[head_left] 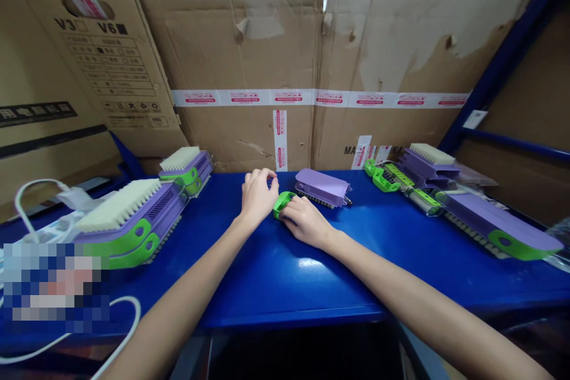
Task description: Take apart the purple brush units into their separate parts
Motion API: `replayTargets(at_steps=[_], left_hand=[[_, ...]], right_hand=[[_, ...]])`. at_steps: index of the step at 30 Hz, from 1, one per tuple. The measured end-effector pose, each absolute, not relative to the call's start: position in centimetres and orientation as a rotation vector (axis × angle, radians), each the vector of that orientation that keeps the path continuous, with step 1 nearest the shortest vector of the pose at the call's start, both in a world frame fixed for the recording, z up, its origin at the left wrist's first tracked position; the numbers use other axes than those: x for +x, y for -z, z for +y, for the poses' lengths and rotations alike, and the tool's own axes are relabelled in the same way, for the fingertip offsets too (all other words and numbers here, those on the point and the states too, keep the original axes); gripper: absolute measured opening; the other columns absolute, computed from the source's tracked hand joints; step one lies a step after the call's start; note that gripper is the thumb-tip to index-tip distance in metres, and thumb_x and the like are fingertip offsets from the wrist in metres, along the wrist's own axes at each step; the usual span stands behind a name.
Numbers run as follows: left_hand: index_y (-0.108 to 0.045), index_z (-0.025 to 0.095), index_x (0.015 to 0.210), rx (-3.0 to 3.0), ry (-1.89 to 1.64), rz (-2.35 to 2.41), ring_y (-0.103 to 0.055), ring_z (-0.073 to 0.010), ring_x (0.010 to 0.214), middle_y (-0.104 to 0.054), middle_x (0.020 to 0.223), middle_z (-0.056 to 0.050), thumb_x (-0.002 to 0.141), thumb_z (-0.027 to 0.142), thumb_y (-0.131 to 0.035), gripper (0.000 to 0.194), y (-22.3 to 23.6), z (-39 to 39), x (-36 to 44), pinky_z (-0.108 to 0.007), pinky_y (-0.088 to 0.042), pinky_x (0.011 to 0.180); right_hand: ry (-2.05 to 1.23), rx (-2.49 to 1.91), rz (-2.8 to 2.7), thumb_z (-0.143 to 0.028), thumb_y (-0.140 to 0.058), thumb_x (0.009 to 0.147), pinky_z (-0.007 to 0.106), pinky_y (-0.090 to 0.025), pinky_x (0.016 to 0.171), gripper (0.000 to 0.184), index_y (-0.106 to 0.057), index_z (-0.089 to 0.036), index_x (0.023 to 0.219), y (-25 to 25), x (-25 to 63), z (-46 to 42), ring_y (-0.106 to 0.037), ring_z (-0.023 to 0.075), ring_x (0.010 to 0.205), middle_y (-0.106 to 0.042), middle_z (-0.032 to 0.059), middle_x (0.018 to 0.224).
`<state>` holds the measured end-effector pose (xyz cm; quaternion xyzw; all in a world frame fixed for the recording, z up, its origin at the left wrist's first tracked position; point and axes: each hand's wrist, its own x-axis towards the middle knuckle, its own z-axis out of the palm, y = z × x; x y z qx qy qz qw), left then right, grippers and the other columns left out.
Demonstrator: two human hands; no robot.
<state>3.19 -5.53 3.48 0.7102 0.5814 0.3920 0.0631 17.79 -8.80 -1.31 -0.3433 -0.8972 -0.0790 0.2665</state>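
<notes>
My right hand has its fingers closed on a bright green plastic end piece, low over the blue table. Beside it, my left hand is curled with thumb and fingers together; a small dark bit shows at the fingertips, too small to name. Just behind my right hand lies a purple brush-like housing, its bristles facing down and a metal pin sticking out at its right end. My fingers partly cover the green piece.
Purple-and-green brush units are stacked at left, with another stack behind. White cables lie at front left. At right are green parts, a purple stack and a long purple unit. Cardboard walls the back of the blue table.
</notes>
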Motion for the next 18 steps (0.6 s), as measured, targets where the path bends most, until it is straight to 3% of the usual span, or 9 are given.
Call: replayTargets(at_steps=[4,7,10,15,18], left_hand=[[-0.061,0.019,0.11,2.313,-0.842,1.904,-0.049,-0.0298,0.114,-0.059,0.117,-0.012,0.089,0.031,-0.047,0.027,-2.1,-3.2,3.1,-0.042,-0.04,0.094],[-0.062,0.021,0.112,2.34,-0.646,1.804,-0.05,-0.0295,0.115,-0.059,0.119,-0.011,0.09,0.039,-0.046,0.033,-1.0,-2.6,2.7,-0.041,-0.04,0.094],[-0.063,0.021,0.111,2.338,-0.597,1.757,-0.052,-0.0283,0.114,-0.061,0.118,-0.01,0.09,0.043,-0.046,0.035,-0.4,-2.8,2.1,-0.04,-0.041,0.094],[-0.067,0.02,0.103,2.301,-0.587,1.847,-0.055,-0.0306,0.11,-0.063,0.113,-0.013,0.093,0.045,-0.037,0.041,-0.4,-3.4,2.1,-0.042,-0.042,0.09],[-0.068,0.019,0.103,2.275,-0.578,1.888,-0.055,-0.0308,0.108,-0.063,0.111,-0.014,0.094,0.046,-0.033,0.046,-0.4,-3.6,2.3,-0.042,-0.041,0.09]], right_hand=[[0.219,-0.941,-2.429,-0.012,-0.047,0.087,0.033,-0.031,0.071,0.027,-0.059,-0.015,0.111,1.0,18.1,-9.8,-0.048,0.0207,0.086,-0.066,0.0081,0.092],[0.21,-0.938,-2.42,-0.01,-0.046,0.087,0.034,-0.033,0.073,0.034,-0.056,-0.016,0.119,0.5,18.6,-10.7,-0.048,0.0211,0.086,-0.066,0.0082,0.093],[0.164,-0.972,-2.379,-0.011,-0.046,0.088,0.034,-0.035,0.075,0.034,-0.056,-0.017,0.12,-0.1,18.7,-11.3,-0.049,0.0209,0.087,-0.065,0.0085,0.095],[-0.06,-1.175,-2.31,-0.03,-0.063,0.085,0.033,-0.038,0.075,0.032,-0.059,-0.015,0.112,0.2,17.4,-11.7,-0.052,0.0207,0.088,-0.065,0.0081,0.095],[-0.151,-1.197,-2.3,-0.017,-0.061,0.084,0.032,-0.039,0.076,0.031,-0.058,-0.017,0.115,0.8,16.5,-11.5,-0.054,0.0187,0.085,-0.066,0.0055,0.092]])
